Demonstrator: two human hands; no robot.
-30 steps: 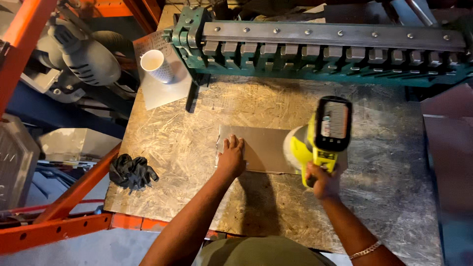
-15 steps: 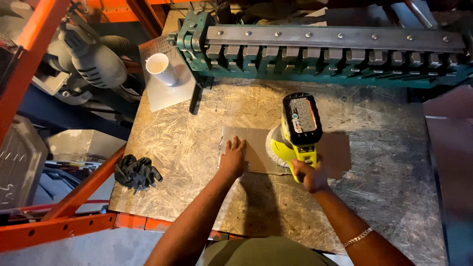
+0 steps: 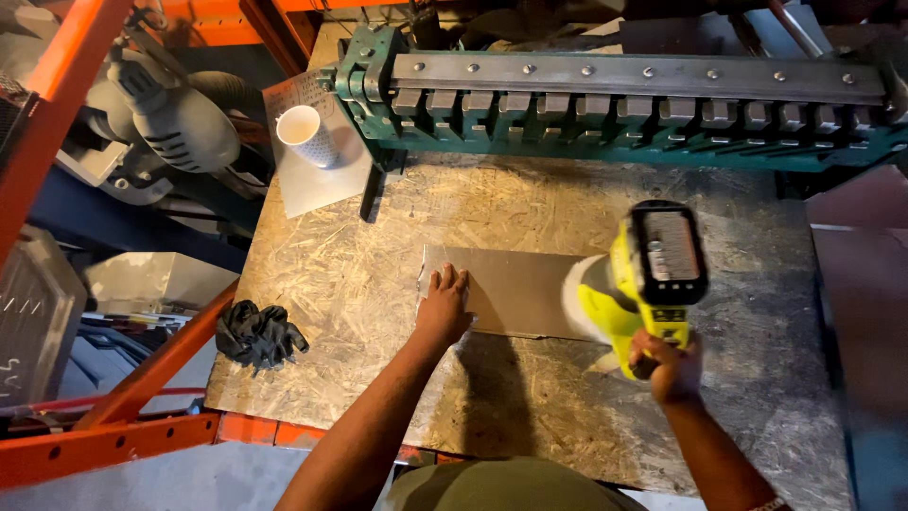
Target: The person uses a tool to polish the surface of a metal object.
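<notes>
Sander (image 3: pixel 648 284) now further right, right hand (image 3: pixel 667 364) gripping, left hand (image 3: pixel 443 308) flat on sheet (image 3: pixel 515 289)

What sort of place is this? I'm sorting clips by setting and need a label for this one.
Most likely a metal workshop. A green sheet-metal bending brake stands on a chipboard workbench, the left hand pins a metal sheet, and the right hand runs a yellow power sander.

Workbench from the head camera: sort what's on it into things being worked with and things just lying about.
In use:
- metal sheet, pressed flat by the left hand
- yellow sander, gripped by the right hand, over the sheet's right end

Lying about:
- black gloves near the bench's left edge
- white cup at the back left
- green bending brake along the back
</notes>
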